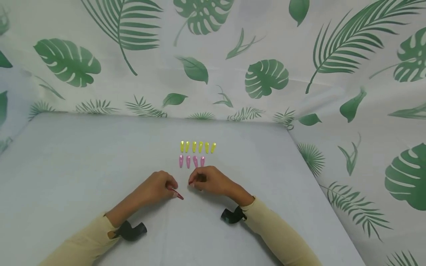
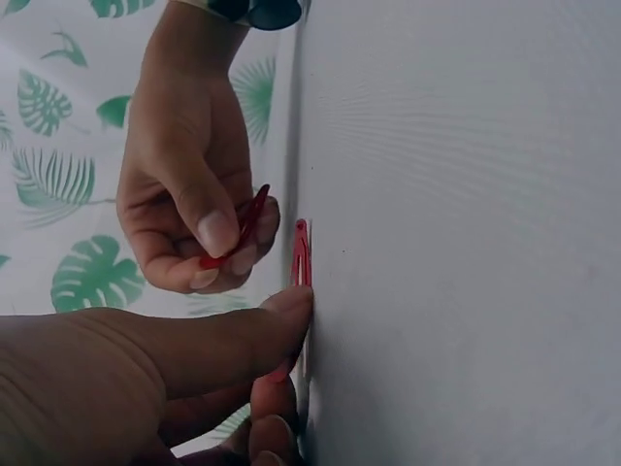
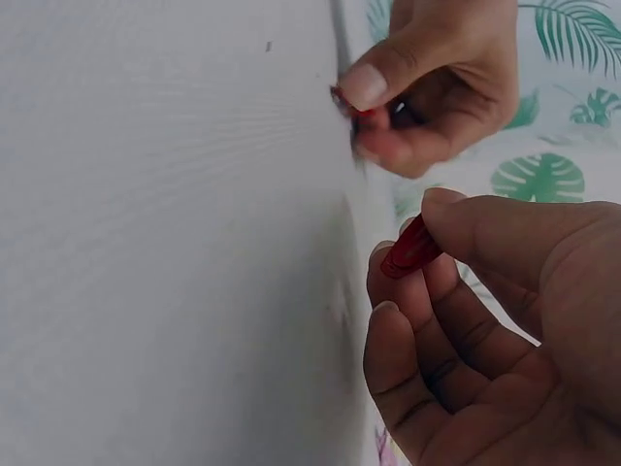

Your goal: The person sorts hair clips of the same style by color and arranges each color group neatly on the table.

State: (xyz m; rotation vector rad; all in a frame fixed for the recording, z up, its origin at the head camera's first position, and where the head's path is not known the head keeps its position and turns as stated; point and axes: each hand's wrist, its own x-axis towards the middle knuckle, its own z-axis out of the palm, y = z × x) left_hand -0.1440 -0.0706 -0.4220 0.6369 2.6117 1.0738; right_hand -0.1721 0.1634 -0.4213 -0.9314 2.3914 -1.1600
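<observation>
My left hand (image 1: 159, 187) pinches a red snap hair clip (image 1: 177, 194) between thumb and fingers, its narrow end sticking out toward the right, low over the table. In the left wrist view this clip (image 2: 302, 252) shows its slotted frame. Across from it, my right hand (image 1: 211, 180) holds a second red hair clip (image 3: 412, 250) between thumb and fingertips, partly covered by them. Just beyond the right hand lies a row of several pink hair clips (image 1: 188, 162). Behind that is a row of several yellow hair clips (image 1: 200, 147), all standing lengthwise side by side.
A pale cloth covers the table (image 1: 100, 159). A white sheet with green leaf prints (image 1: 226, 79) hangs behind the table and along its right side. Dark wrist-worn cameras (image 1: 132, 231) sit at both sleeve cuffs.
</observation>
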